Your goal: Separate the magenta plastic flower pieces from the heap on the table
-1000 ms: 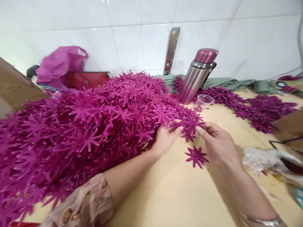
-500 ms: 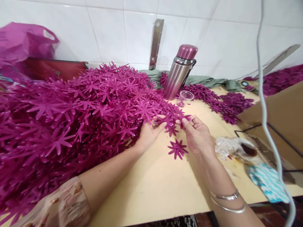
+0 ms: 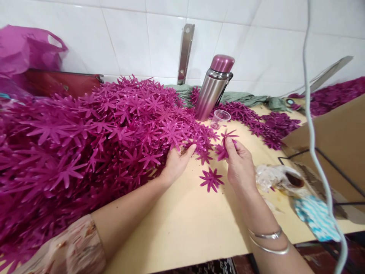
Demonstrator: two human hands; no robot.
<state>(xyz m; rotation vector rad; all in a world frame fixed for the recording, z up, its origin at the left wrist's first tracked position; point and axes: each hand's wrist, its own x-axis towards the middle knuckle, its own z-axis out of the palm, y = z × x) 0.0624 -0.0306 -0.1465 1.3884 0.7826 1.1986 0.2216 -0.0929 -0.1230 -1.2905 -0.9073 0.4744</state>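
Thumb and fingertips of a person's right hand [image 3: 241, 165] pinch a magenta star piece [image 3: 221, 152] over a pale tabletop [image 3: 176, 228], right of a broad heap [image 3: 122, 125] of similar cutouts; whether the pinch holds one layer or two cannot be told. The left hand [image 3: 176, 163] rests at the heap's right edge, thumb spread from fingers partly hidden among the pieces, its hold, if any, unclear. A loose star [image 3: 211, 179] lies nearer, between the wrists.

Thin petals could crease or tear under a hard pinch, and pieces drawn from the tangle might drag neighbours along, since their arms appear to interlock. A push from the left hand could make the heap slump. A clear cup [image 3: 221, 118] stands beyond the right hand, beside a flask [image 3: 211, 91]; a careless far reach might topple either. Right, a cardboard box [image 3: 333, 133], crumpled plastic [image 3: 265, 178] and a blue-and-white cloth [image 3: 316, 217] crowd the tabletop, while a pale cord [image 3: 310, 114] hangs where a swinging arm could snag it. Far left sit a purple bag [image 3: 28, 49] and red pouch [image 3: 62, 83].
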